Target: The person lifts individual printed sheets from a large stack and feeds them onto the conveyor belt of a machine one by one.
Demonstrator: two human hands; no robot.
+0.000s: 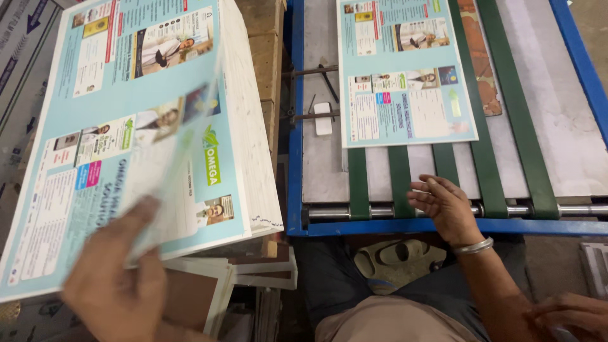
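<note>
My left hand (117, 285) grips the near edge of a light-blue printed sheet (171, 145) and lifts it, blurred and curling, off a thick stack of the same sheets (244, 120) on the left. My right hand (443, 206), with a metal bangle at the wrist, hovers open over the steel roller (570, 209) at the near edge of a blue-framed feed table (295, 126). Its fingers point left and hold nothing. One more printed sheet (405, 69) lies flat on the table's green belts (487, 158), just beyond that hand.
Brown boards and white card offcuts (253, 272) lie under the stack. A sandal (396, 253) rests on the floor below the table, and dark trousers (329, 278) show beneath. Another hand (570, 313) shows at the bottom right corner. A cardboard box (19, 38) stands far left.
</note>
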